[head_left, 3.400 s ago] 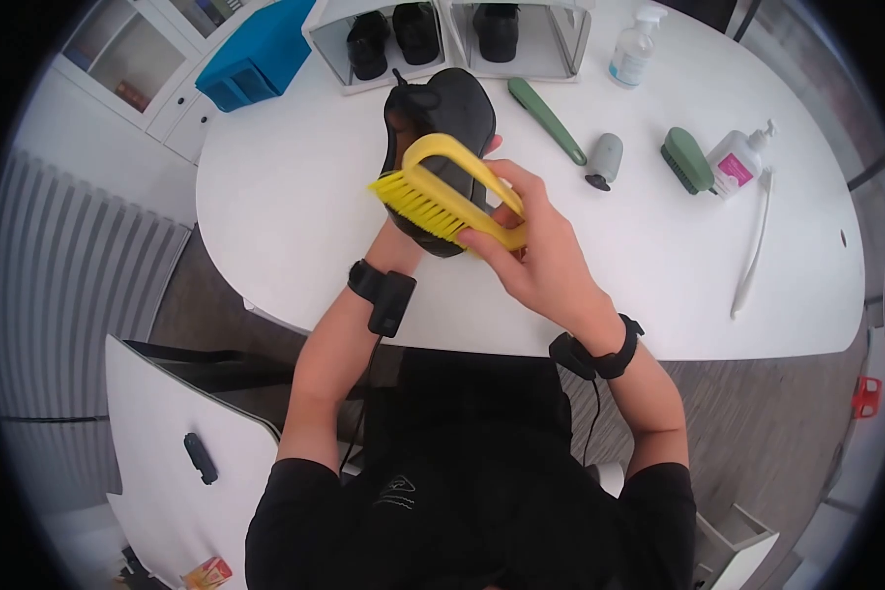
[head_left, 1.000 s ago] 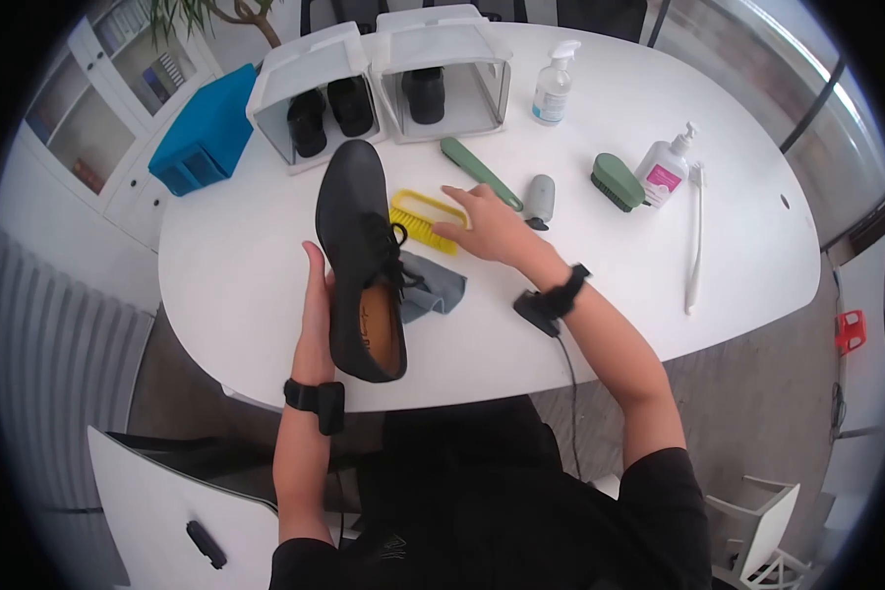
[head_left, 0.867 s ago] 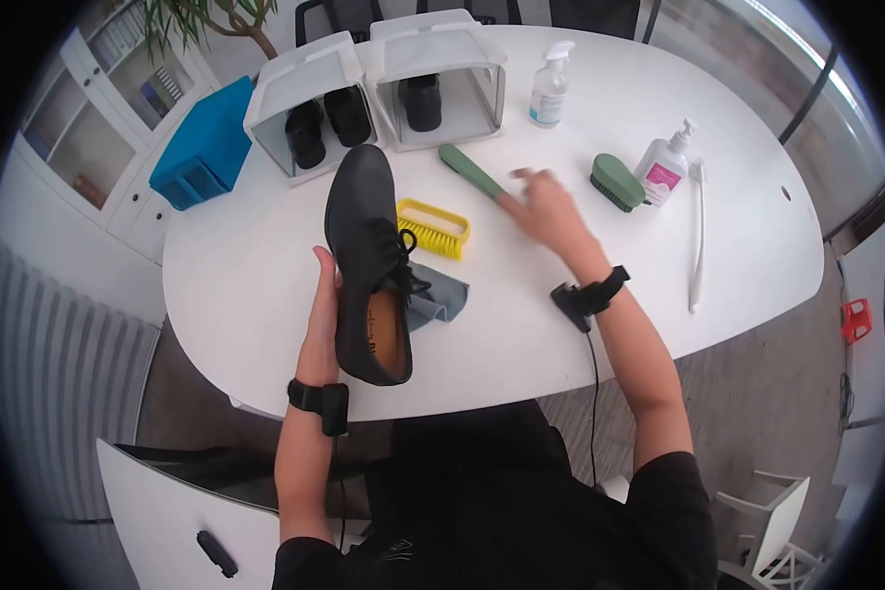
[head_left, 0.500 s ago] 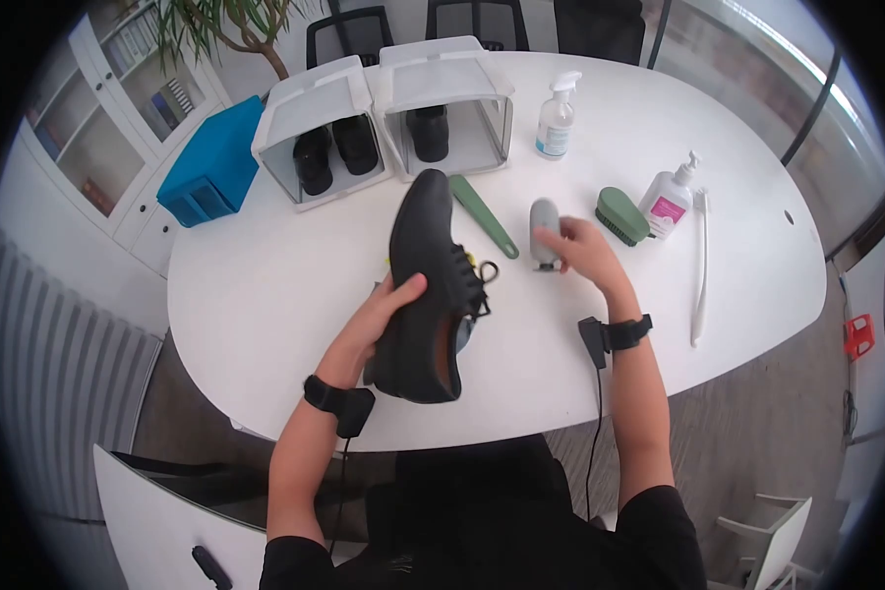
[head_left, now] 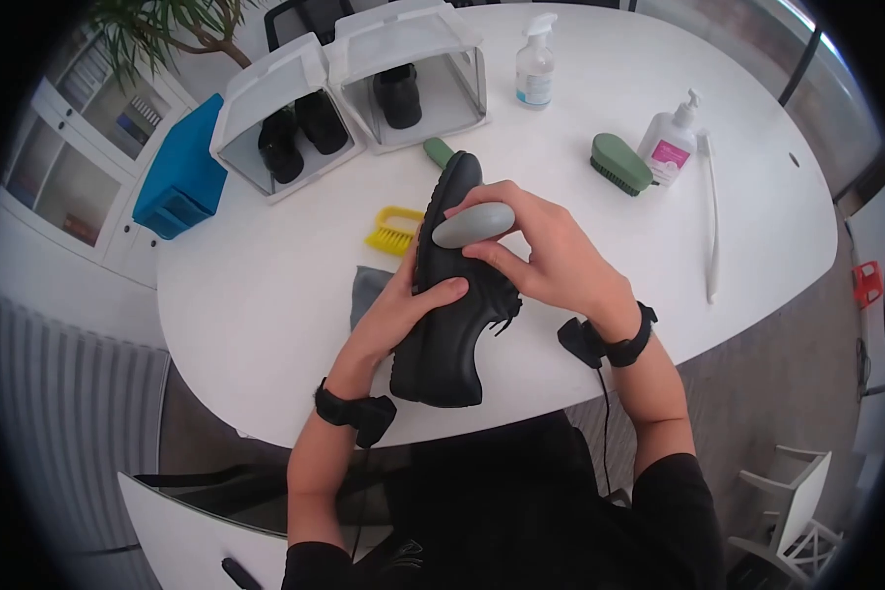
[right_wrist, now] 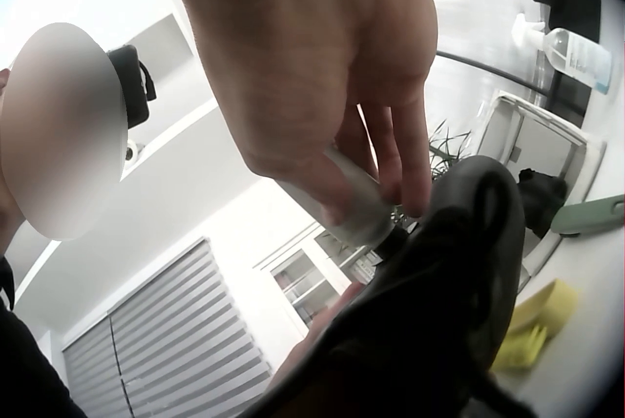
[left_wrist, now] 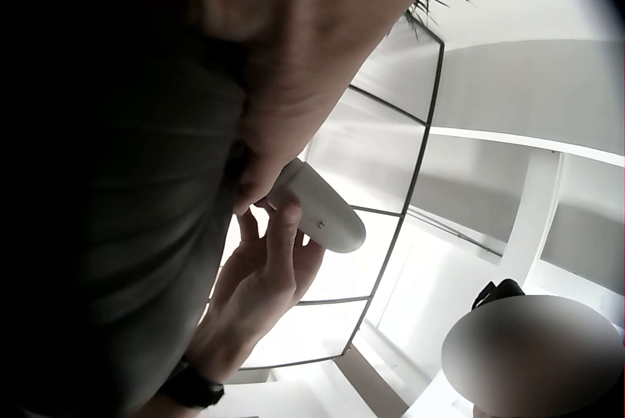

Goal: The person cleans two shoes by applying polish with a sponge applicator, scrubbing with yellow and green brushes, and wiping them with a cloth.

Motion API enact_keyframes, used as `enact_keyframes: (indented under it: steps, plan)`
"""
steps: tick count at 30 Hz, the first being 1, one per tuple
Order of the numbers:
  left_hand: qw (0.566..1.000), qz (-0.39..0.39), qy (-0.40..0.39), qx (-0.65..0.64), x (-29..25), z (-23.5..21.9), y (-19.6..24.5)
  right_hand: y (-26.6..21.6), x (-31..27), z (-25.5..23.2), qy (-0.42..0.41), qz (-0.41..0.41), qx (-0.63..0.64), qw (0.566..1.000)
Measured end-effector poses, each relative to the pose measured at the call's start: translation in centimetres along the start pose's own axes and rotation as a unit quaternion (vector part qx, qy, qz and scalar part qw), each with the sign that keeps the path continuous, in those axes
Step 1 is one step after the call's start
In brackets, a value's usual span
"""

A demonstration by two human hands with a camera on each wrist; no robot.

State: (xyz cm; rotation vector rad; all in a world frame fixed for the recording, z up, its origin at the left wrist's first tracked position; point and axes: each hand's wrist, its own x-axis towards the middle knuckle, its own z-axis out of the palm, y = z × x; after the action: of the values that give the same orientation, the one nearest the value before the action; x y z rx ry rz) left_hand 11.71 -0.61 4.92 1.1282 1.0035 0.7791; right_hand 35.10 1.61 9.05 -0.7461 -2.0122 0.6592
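In the head view my left hand [head_left: 388,313] grips a black lace-up leather shoe [head_left: 435,359] around its side, thumb across the upper, toe pointing away from me. The shoe is tilted on its side above the table. My right hand [head_left: 560,261] holds a grey electric shoe polisher [head_left: 474,225] with a rounded body, between thumb and fingers, over the toe. A small button shows on the polisher [left_wrist: 327,213] in the left wrist view. From the right wrist, its black head [right_wrist: 393,242] appears right at the shoe's upper [right_wrist: 459,252].
A yellow brush [head_left: 393,229] and a grey cloth [head_left: 369,293] lie left of the shoe. Behind stand clear-fronted shoe boxes [head_left: 403,54]. A green handle [head_left: 439,151], spray bottle [head_left: 535,74], green brush [head_left: 619,162], pump bottle [head_left: 670,143] and white long-handled brush [head_left: 712,221] are on the table.
My right hand let go of the yellow brush, took the grey polisher from the table and brought it left to the shoe's toe. My left hand has turned the shoe onto its side.
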Motion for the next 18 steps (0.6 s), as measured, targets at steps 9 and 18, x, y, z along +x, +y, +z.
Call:
enact_keyframes:
  steps: [9,18]
  plan:
    - [0.999,0.015,-0.035,0.033,-0.4,0.6,-1.1,2.6,0.9,-1.1,0.177,-0.022,-0.029,0.984]
    - [0.998,-0.018,-0.066,-0.008,-1.0,-0.3,-1.0,6.0,0.2,-3.6,0.250,0.123,-0.050,0.959]
